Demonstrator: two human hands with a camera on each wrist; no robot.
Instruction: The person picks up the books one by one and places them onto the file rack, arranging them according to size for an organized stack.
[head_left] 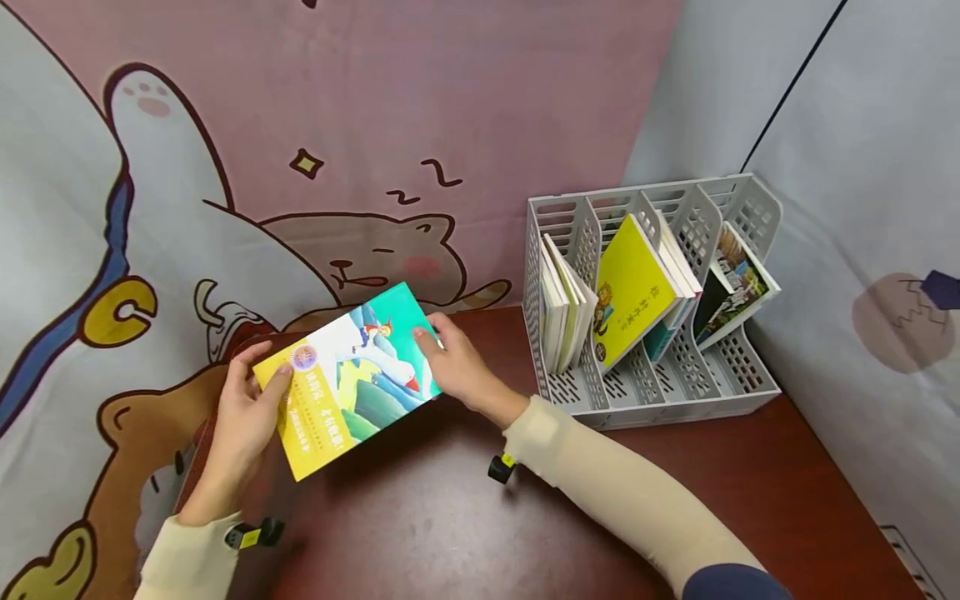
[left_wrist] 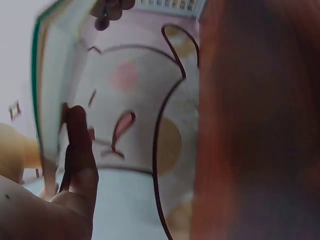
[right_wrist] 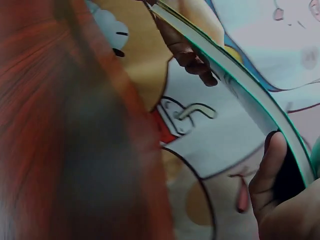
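Note:
A thin picture book [head_left: 360, 379] with a yellow band and a green illustrated cover is held above the table, tilted, cover facing up. My left hand [head_left: 251, 408] grips its left end, thumb on the yellow band and fingers behind. At the opposite end my right hand [head_left: 465, 367] pinches the upper right edge, thumb on the green part. From below, the left wrist view shows the book's pages [left_wrist: 55, 75] edge-on beside the left fingers [left_wrist: 80, 150]. In the right wrist view the book's edge [right_wrist: 250, 82] runs diagonally, with right-hand fingers [right_wrist: 270, 167] against its back.
On the right of the brown table [head_left: 450, 517] stands a grey slotted file rack [head_left: 660, 412]. Several books lean in its compartments, among them a yellow book [head_left: 633, 292] and a dark-covered book [head_left: 738, 283]. A cartoon-printed cloth [head_left: 480, 108] hangs behind.

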